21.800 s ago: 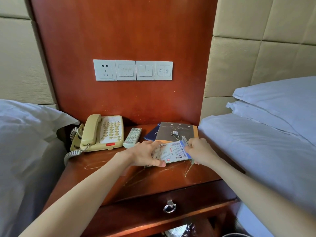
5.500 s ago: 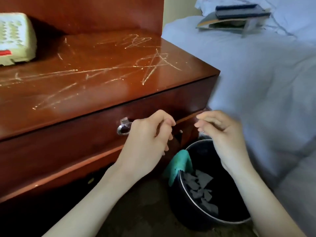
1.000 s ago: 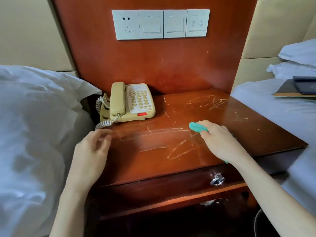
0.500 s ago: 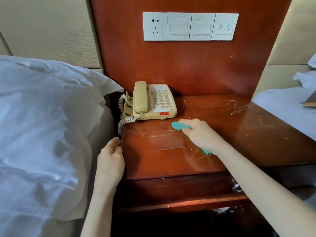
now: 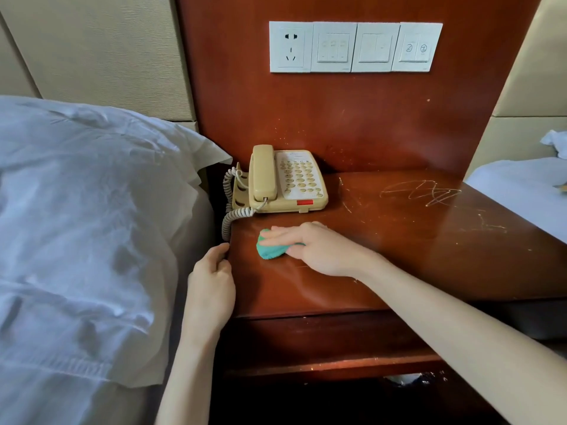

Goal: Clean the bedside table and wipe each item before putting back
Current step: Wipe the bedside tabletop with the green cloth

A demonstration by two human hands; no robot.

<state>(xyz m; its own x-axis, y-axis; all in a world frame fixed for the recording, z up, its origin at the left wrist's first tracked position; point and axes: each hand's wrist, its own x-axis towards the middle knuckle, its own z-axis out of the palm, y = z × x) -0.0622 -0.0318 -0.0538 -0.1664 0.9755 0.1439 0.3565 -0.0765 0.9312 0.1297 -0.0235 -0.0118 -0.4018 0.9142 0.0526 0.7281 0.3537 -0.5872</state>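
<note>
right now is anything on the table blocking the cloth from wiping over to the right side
Nothing visible does. The green cloth sits under the right hand near the table's left edge; the telephone stands behind it, not rightward.

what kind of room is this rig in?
Most likely a hotel twin room: a wooden bedside table stands between two white-sheeted beds, with a corded desk phone on it and a bank of wall switches above. The right hand presses a green cloth on the tabletop.
</note>
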